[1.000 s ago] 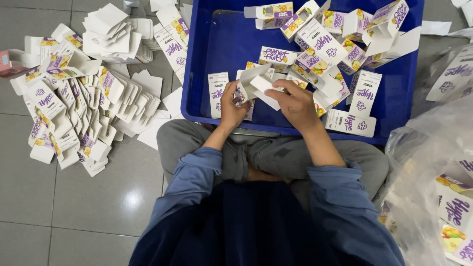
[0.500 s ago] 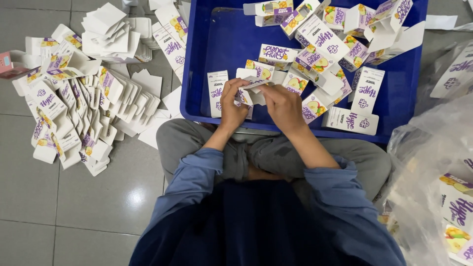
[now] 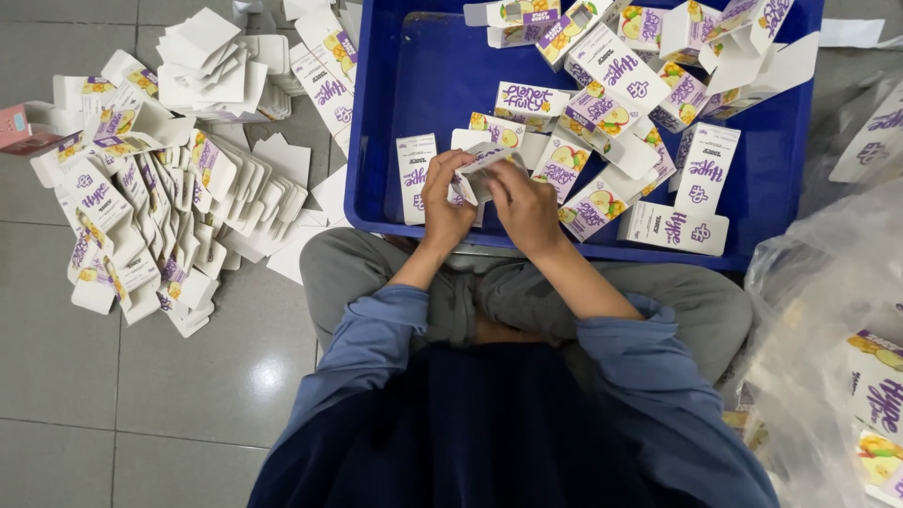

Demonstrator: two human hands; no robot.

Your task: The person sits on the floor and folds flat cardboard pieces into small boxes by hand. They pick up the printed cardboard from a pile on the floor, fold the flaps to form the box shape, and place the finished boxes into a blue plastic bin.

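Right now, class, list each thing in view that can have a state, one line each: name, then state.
Left hand: shut on carton.
Right hand: shut on carton.
Carton: held over the bin, partly folded.
Bin: open, holds loose cartons.
Floor cartons: flat, heaped.
Bag: clear, holds cartons.

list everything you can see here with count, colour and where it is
small carton: one, white with purple and fruit print, held between both hands over the crate
blue crate: one, blue plastic, on the floor in front of the knees
cartons in the crate: many, white with purple print, heaped mostly at the crate's far right
flat cartons: many, white, fanned and stacked on the floor to the left
pink box: one, at the left edge, partly cut off
clear bag: one, at the right, with printed cartons inside
tiled floor: grey, glossy
left hand: on the carton's left side
right hand: on the carton's right side
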